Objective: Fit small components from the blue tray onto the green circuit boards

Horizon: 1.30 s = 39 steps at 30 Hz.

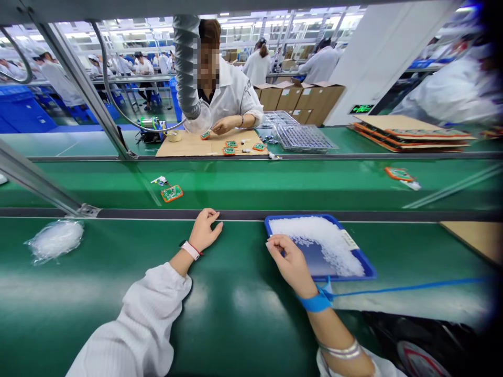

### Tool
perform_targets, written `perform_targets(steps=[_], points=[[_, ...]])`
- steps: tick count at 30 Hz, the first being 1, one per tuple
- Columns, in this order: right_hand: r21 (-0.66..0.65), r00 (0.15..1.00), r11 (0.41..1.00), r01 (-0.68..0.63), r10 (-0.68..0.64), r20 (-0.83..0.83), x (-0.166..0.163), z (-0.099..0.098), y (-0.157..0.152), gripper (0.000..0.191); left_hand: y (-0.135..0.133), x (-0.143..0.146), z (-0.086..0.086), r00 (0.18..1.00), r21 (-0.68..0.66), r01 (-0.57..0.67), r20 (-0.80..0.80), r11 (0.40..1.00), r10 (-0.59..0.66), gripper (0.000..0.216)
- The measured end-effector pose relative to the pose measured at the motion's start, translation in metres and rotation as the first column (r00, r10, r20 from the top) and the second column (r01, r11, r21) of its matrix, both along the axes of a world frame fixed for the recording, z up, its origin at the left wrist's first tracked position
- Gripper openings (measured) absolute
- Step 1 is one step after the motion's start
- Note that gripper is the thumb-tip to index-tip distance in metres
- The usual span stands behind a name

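My left hand (205, 229) rests on the green bench by the dark rail, fingers curled loosely, with nothing visible in it. My right hand (288, 260) lies at the left edge of a blue tray (367, 268) that holds a heap of small white parts (320, 238); its fingers are bent over the tray's rim, and I cannot see whether they pinch a part. A blue wrist strap with a blue cord (401, 289) circles my right wrist. On the conveyor beyond the rail lies a green circuit board in an orange frame (172, 193).
A clear plastic bag (55, 240) lies at the left of the bench. Another orange-framed board (398, 174) sits on the conveyor at the right. Across the belt a person in a white coat handles boards on a cardboard sheet (204, 145), beside clear trays (302, 138).
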State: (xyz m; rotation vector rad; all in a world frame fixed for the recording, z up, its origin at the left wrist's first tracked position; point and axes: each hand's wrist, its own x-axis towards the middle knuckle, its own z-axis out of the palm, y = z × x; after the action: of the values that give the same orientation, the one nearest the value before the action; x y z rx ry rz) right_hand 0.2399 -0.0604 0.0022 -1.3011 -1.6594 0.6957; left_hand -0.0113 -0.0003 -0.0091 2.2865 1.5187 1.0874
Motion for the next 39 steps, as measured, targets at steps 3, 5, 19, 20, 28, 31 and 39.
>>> perform_targets(steps=[3, 5, 19, 20, 28, 31, 39], points=[[0.015, 1.0, 1.0, 0.0, 0.0, 0.014, -0.001, 0.002, 0.0, 0.018, 0.0, 0.0, 0.0, 1.0, 0.005, -0.006, -0.014, 1.0, 0.006, 0.03], [0.017, 1.0, 1.0, 0.003, -0.003, 0.016, -0.001, 0.004, 0.0, 0.018, 0.0, 0.0, 0.001, 1.0, 0.002, -0.009, -0.016, 1.0, 0.009, 0.031], [-0.019, 1.0, 1.0, -0.005, 0.004, -0.02, -0.002, 0.007, -0.001, 0.016, 0.0, 0.001, 0.008, 1.0, -0.018, 0.011, 0.008, 1.0, -0.011, 0.033], [-0.02, 1.0, 1.0, -0.006, 0.006, -0.023, -0.003, 0.007, -0.001, 0.016, 0.0, 0.002, 0.009, 1.0, -0.02, 0.028, 0.01, 0.999, -0.028, 0.036], [-0.053, 0.992, 0.998, 0.021, -0.027, -0.121, 0.011, 0.017, 0.003, 0.014, 0.009, 0.03, 0.009, 0.947, -0.103, 0.198, -0.238, 0.975, -0.218, 0.065], [0.017, 0.966, 0.969, 0.245, -0.242, -0.089, 0.046, 0.02, 0.009, 0.011, 0.014, 0.036, 0.009, 0.926, -0.105, 0.255, -0.261, 0.961, -0.274, 0.055], [0.093, 0.801, 0.856, 0.508, -0.509, 0.316, 0.108, -0.007, 0.02, 0.014, 0.006, 0.032, 0.012, 0.928, -0.156, 0.284, -0.204, 0.946, -0.312, 0.07]])
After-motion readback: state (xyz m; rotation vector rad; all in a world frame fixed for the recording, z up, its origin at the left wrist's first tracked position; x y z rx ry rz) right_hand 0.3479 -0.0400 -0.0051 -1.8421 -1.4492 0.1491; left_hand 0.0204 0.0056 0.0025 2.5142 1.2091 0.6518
